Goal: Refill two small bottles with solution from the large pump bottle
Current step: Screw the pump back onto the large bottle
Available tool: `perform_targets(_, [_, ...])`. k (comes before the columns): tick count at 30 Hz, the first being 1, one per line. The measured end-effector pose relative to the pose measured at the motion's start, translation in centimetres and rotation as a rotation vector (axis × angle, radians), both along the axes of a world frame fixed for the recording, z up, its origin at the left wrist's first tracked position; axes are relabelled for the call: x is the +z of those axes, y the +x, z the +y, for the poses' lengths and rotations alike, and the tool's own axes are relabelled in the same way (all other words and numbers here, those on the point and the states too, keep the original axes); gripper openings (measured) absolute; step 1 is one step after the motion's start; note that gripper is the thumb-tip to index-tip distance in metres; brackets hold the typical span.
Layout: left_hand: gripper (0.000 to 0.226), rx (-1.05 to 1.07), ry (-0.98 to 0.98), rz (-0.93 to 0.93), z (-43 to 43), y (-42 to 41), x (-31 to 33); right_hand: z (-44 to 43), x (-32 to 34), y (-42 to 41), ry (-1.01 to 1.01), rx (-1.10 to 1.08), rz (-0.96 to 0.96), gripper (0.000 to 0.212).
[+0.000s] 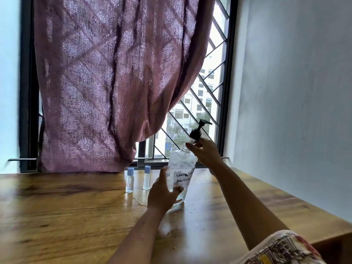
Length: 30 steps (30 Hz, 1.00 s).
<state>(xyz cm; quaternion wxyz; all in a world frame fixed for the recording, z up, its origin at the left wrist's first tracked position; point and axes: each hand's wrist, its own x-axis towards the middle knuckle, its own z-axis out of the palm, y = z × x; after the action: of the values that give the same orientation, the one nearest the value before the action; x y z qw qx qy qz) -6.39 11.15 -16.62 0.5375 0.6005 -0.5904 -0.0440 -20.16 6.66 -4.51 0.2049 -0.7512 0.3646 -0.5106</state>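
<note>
A large clear bottle with a handwritten white label stands tilted on the wooden table. My left hand grips its lower body. My right hand holds the black pump head at its collar, lifted off the bottle's bare threaded neck and leaning right. Two small clear bottles with pale blue caps stand upright to the left of the large bottle: one with a small label, the other closer to my left hand. Both are capped.
A purple patterned curtain hangs over a barred window right behind the table. A pale wall runs along the table's right side. Small crumbs and wet spots lie on the wood near the large bottle.
</note>
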Motion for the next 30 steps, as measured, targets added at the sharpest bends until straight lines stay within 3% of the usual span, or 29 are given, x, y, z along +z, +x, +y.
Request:
perform_targets(3, [0.074,0.008,0.013,-0.001,-0.2,0.0,-0.1,-0.3,-0.4,0.2,-0.003,0.011,-0.053,0.034])
perform_targets(8, [0.074,0.022,0.015,-0.002,-0.4,0.2,-0.1,-0.2,-0.6,0.9,-0.106,0.079,-0.208,0.052])
perform_targets(11, [0.074,0.026,0.019,-0.014,-0.5,0.1,-0.1,-0.6,-0.4,1.5,-0.101,0.118,-0.366,0.035])
perform_targets(14, [0.074,0.033,0.013,-0.033,-0.7,0.2,-0.1,-1.1,-0.3,1.9,-0.109,0.160,-0.321,0.018])
perform_targets(18, [0.076,0.046,0.038,-0.013,-0.9,0.3,-0.2,-1.8,-1.2,2.6,-0.073,0.155,-0.171,0.020])
perform_targets(23, [0.077,0.049,0.054,-0.011,-1.0,0.4,-0.2,-2.0,-1.9,3.2,-0.048,0.127,-0.211,0.018])
perform_targets(30, [0.078,0.059,0.068,-0.008,-1.0,0.4,-0.1,-1.4,-1.4,4.1,-0.106,0.035,-0.254,0.052])
